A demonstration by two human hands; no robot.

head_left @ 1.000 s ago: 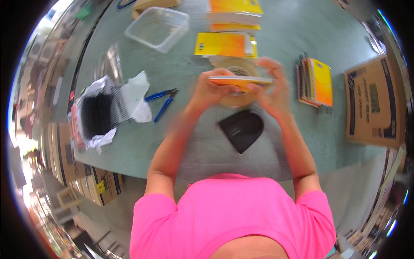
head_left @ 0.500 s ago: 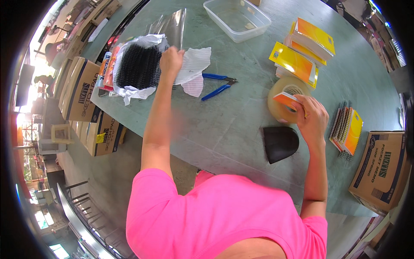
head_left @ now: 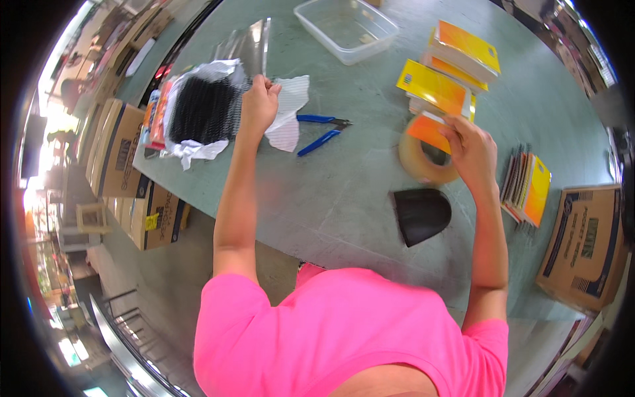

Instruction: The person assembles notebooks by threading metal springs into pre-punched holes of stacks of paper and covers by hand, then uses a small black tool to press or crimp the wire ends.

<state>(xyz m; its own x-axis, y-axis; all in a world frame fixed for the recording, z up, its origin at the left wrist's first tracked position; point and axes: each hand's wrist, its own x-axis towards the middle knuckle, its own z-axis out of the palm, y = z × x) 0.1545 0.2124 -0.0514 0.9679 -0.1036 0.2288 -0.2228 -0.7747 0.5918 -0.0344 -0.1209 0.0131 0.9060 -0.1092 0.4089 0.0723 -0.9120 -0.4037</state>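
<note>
My right hand [head_left: 473, 151] grips a small memo pad [head_left: 428, 132] with an orange cover, above a wide roll of clear tape [head_left: 411, 160]. My left hand [head_left: 260, 109] is closed, fingertips pinched together, at the right edge of a heap of black spiral binding coils [head_left: 200, 111]. Anything in that pinch is too small to make out. The coils lie on crumpled white paper [head_left: 198, 151]. Right of the left hand lie a lined paper sheet [head_left: 291, 99] and blue-handled cutting pliers [head_left: 323, 132].
Stacks of yellow-orange pads [head_left: 463, 53] stand beyond the tape. Spiral-bound memo pads [head_left: 529, 185] and a cardboard box [head_left: 583, 245] are at right. A black rounded piece [head_left: 423, 215] lies nearer me. A clear plastic tub [head_left: 347, 33] sits at the far side.
My right hand has moved the pad slightly farther away, and more of its orange cover faces up. My left hand has shifted slightly right from the coils. The whole view has shifted a little.
</note>
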